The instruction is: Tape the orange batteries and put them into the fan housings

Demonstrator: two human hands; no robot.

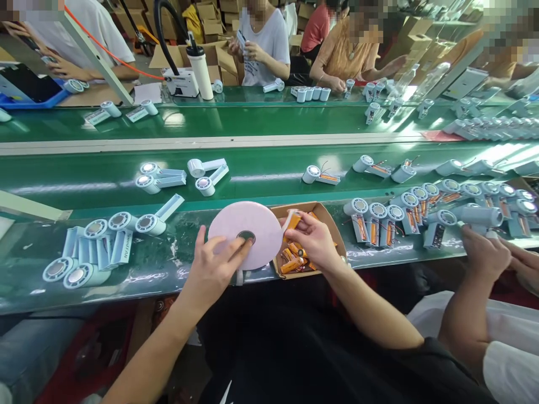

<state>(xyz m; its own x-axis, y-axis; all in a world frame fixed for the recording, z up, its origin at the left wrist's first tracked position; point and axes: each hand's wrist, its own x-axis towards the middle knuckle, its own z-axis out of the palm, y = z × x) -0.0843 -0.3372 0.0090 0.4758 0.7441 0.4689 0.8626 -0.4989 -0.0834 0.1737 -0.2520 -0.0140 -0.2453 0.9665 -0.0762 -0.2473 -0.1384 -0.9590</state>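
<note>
A large pale-pink roll of adhesive tape point(227, 230) is at the table's front edge, its flat face towards me. My left hand point(217, 264) is on the roll, with fingertips at the dark hub in its centre and the other fingers spread over its face. Between the fingers and thumb of my right hand point(315, 238) is an orange battery point(292, 220) with a whitish strip along it, close to the roll's right edge. Below that hand, a cardboard box point(337, 224) contains several loose orange batteries point(291, 265).
Pale-blue handheld fans lie in a cluster point(96, 241) at left. More fans point(379, 221), with orange batteries in open handles, line the right. Behind runs a green conveyor belt point(261, 179) bearing several fans. A co-worker's hand point(484, 252) holds a fan at right; people sit opposite.
</note>
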